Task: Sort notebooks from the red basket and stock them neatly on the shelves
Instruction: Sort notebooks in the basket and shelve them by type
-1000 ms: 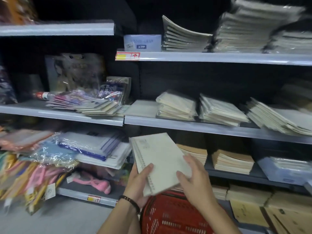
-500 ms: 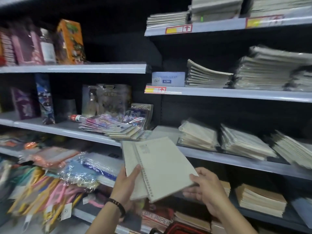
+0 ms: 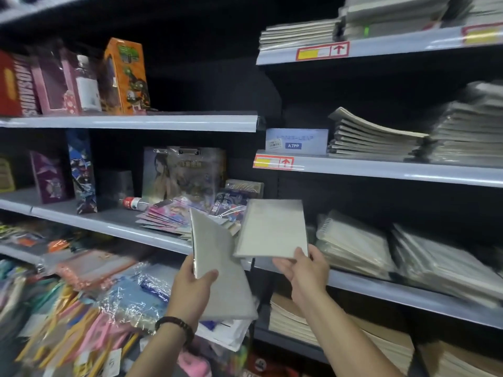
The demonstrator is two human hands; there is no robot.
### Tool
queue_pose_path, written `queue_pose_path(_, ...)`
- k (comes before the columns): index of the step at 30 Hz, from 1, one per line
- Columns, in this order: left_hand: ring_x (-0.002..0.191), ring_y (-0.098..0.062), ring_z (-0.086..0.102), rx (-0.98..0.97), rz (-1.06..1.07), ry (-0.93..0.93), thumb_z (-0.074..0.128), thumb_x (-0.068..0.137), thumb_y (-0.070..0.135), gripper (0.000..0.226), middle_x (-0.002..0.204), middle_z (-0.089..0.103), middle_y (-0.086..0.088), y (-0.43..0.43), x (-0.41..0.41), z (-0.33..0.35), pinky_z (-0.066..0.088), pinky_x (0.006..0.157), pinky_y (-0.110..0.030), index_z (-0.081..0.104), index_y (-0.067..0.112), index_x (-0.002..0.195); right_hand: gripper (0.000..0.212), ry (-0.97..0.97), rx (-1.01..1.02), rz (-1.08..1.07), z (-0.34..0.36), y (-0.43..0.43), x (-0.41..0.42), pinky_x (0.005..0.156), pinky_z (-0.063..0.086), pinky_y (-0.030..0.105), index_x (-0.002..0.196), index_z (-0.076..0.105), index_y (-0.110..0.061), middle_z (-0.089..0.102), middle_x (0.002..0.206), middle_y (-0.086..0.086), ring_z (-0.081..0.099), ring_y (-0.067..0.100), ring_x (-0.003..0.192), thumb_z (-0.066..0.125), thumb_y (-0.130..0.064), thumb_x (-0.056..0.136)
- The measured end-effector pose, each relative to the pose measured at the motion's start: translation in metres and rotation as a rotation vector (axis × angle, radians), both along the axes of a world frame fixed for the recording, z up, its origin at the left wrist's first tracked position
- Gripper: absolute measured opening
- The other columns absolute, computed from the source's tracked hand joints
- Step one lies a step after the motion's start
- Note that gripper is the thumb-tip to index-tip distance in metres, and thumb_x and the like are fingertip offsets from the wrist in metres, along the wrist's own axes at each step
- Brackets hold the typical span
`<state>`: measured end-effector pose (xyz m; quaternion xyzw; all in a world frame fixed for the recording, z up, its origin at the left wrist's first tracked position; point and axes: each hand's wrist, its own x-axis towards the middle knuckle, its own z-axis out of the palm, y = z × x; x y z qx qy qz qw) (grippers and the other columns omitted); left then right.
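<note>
Pinching left notebook (image 3: 221, 270) under left hand (image 3: 190, 292) thumb. Pinching right notebook (image 3: 272, 229), just beyond right hand (image 3: 302, 276) fingers. Stacked together before, held apart now.

two bare forearms & hands, seen from above: left hand (image 3: 194, 287) w/ dark beaded bracelet (image 3: 175, 323) round the wrist, beads small & roundish; right hand (image 3: 302, 273) & forearm bare to frame edge.

Left hand (image 3: 190, 291) grips tilted notebook (image 3: 221, 254), thumb on cover; right hand (image 3: 302, 274) pinches flat notebook (image 3: 272, 229).
</note>
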<state>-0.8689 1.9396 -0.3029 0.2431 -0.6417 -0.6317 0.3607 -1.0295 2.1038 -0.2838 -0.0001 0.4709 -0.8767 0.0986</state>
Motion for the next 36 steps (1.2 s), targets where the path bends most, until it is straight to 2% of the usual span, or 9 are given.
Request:
queue_pose_path(8, 0.087, -0.023, 0.079, 0.034, -0.02, -0.016, 0.071, 0.093, 0.013, 0.039, 0.096, 0.081, 0.01, -0.02, -0.02, 0.003, 0.065, 0.069, -0.044, 0.07, 0.05, 0.105, 0.027, -0.07, 0.356, -0.048, -0.031, -0.042, -0.067, 0.085, 0.066, 0.048, 0.119, 0.06, 0.003, 0.074, 0.099, 0.022, 0.078, 0.04, 0.09, 0.06, 0.014, 0.094)
queue_pose_path(14, 0.083, -0.018, 0.079, 0.043, 0.0, 0.008, 0.072, 0.093, 0.011, 0.036, 0.096, 0.081, 0.009, -0.019, -0.027, 0.011, 0.062, 0.058, -0.031, 0.072, 0.045, 0.104, 0.06, 0.025, 0.342, -0.115, -0.033, -0.034, -0.057, 0.052, 0.063, 0.031, 0.16, 0.039, -0.013, 0.077, 0.085, 0.021, 0.078, 0.026, 0.06, 0.05, 0.008, 0.104)
queue_pose_path(19, 0.082, -0.012, 0.079, -0.041, 0.007, 0.048, 0.072, 0.082, 0.027, 0.033, 0.096, 0.081, 0.014, -0.007, -0.027, 0.035, 0.061, 0.067, -0.036, 0.071, 0.049, 0.106, 0.034, 0.711, 0.717, -0.047, -0.024, -0.016, -0.012, 0.072, 0.062, 0.04, 0.131, 0.062, -0.039, 0.072, 0.083, -0.008, 0.069, 0.011, 0.072, 0.065, -0.027, 0.1)
queue_pose_path(22, 0.079, -0.016, 0.078, -0.056, -0.001, 0.092, 0.069, 0.082, 0.023, 0.031, 0.091, 0.081, 0.008, 0.006, -0.039, 0.047, 0.06, 0.062, -0.033, 0.072, 0.046, 0.103, 0.072, 1.195, 0.987, 0.253, -0.011, -0.001, 0.015, 0.072, 0.052, 0.025, 0.152, 0.037, -0.051, 0.052, 0.124, -0.026, 0.06, 0.005, 0.09, 0.065, -0.058, 0.086)
queue_pose_path(24, 0.079, -0.018, 0.079, -0.062, -0.028, 0.099, 0.067, 0.092, 0.012, 0.034, 0.092, 0.082, 0.004, 0.016, -0.049, 0.053, 0.061, 0.063, -0.034, 0.072, 0.045, 0.1, 0.085, 1.375, 1.314, 0.241, -0.01, 0.0, 0.027, 0.075, 0.053, 0.034, 0.159, 0.012, -0.052, 0.038, 0.136, -0.015, 0.063, 0.015, 0.1, 0.057, -0.065, 0.087)
queue_pose_path(26, 0.084, -0.02, 0.08, -0.025, -0.107, 0.124, 0.066, 0.1, 0.018, 0.025, 0.097, 0.082, -0.001, 0.023, -0.06, 0.057, 0.064, 0.068, -0.039, 0.074, 0.041, 0.1, 0.073, 1.344, 1.398, 0.159, -0.005, -0.002, 0.029, 0.079, 0.055, 0.043, 0.161, 0.01, -0.048, 0.039, 0.136, -0.007, 0.065, 0.028, 0.101, 0.051, -0.049, 0.1)
queue_pose_path(30, 0.1, -0.025, 0.074, 0.157, -0.186, 0.073, 0.055, 0.107, 0.043, 0.027, 0.117, 0.077, -0.007, 0.023, -0.079, 0.044, 0.059, 0.081, -0.041, 0.071, 0.029, 0.122, 0.027, 0.905, 1.029, -0.005, -0.001, -0.008, 0.019, 0.074, 0.063, 0.043, 0.13, 0.061, -0.025, 0.071, 0.102, 0.001, 0.075, 0.02, 0.078, 0.044, -0.022, 0.11)
queue_pose_path(33, 0.084, -0.024, 0.066, 0.259, -0.192, -0.122, 0.062, 0.102, 0.027, 0.032, 0.106, 0.074, -0.015, 0.019, -0.089, 0.015, 0.052, 0.071, -0.036, 0.061, 0.011, 0.129, 0.018, 0.544, 0.713, 0.028, -0.002, -0.011, 0.019, 0.057, 0.065, 0.048, 0.096, 0.06, -0.015, 0.074, 0.069, 0.011, 0.075, 0.023, 0.052, 0.049, -0.017, 0.11)
queue_pose_path(36, 0.077, -0.027, 0.071, 0.407, -0.413, -0.122, 0.062, 0.098, 0.007, 0.033, 0.104, 0.079, -0.019, 0.018, -0.093, -0.003, 0.061, 0.078, -0.044, 0.062, 0.008, 0.131, 0.011, 0.398, 0.475, 0.08, -0.002, -0.014, 0.02, 0.058, 0.066, 0.044, 0.1, 0.059, -0.011, 0.077, 0.07, 0.013, 0.077, 0.035, 0.06, 0.054, -0.016, 0.109)
